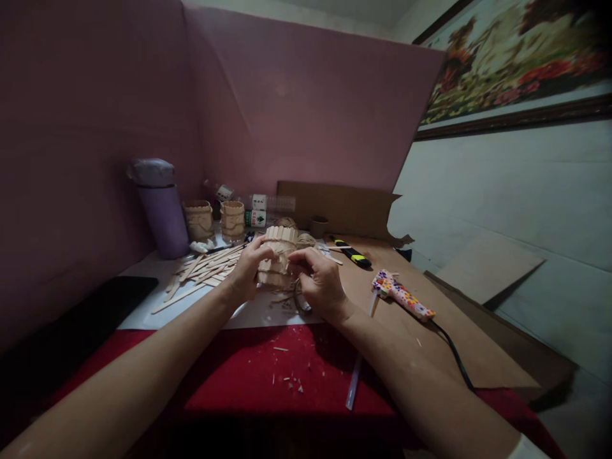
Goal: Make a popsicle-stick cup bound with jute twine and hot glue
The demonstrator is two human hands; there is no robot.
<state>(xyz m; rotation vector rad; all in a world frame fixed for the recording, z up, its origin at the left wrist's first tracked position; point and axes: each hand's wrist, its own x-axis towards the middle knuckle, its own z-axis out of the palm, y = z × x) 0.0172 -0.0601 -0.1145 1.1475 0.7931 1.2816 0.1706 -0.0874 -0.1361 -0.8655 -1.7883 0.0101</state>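
Note:
A small cup built from wooden craft sticks point(280, 254) lies on its side at the middle of the table. My left hand point(249, 271) grips it from the left, thumb on its upper rim. My right hand point(319, 280) is closed at the cup's right side, fingers pinched against it; what they pinch, perhaps twine, is too small to make out. A pile of loose craft sticks point(203, 271) lies just left of my left hand on a white sheet point(143, 299).
Two finished stick cups point(215, 220) and a purple flask point(162, 207) stand at the back left. A speckled glue gun point(402, 294) with black cord lies to the right on cardboard, a yellow-black cutter point(352, 253) behind it. A glue stick point(354, 381) lies on red cloth.

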